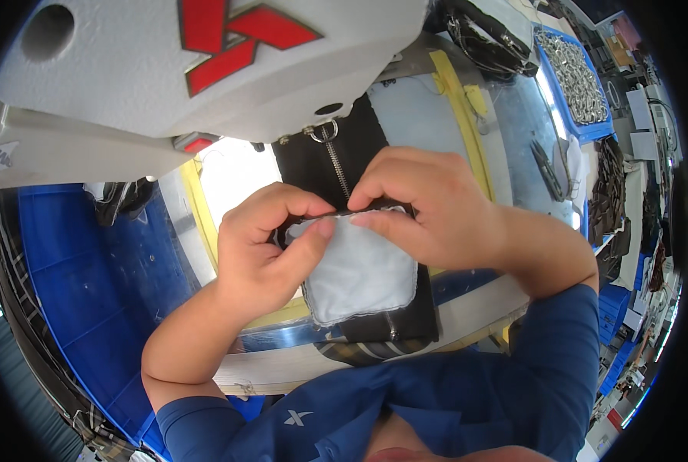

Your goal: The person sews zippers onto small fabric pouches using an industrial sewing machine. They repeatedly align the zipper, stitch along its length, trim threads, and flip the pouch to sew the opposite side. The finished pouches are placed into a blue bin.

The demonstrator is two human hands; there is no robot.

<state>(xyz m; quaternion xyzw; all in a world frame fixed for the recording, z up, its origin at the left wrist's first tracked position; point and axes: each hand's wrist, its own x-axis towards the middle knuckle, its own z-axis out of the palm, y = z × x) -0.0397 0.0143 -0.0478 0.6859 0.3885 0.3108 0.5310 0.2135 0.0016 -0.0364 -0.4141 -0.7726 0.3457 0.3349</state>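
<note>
My left hand (265,250) and my right hand (435,206) meet at the upper edge of a pale grey-blue fabric pouch piece (365,271). Each pinches that edge between thumb and fingers, with a dark trim along it. The piece hangs toward me, its rounded lower corners edged with stitching. Beneath it runs a long black fabric strip (365,135). A metal zipper (336,168) lies along the strip, with a metal ring (325,132) at its far end. Below the pouch, a small metal zipper pull (393,333) shows near the strip's near end.
A large white sewing machine (121,92) overhangs the table at upper left. Yellow tape strips (467,123) edge the work area. A blue bin (82,292) stands at left. At right are a blue tray of metal hardware (575,77), black-handled snips (546,169) and stacked dark pieces (609,185).
</note>
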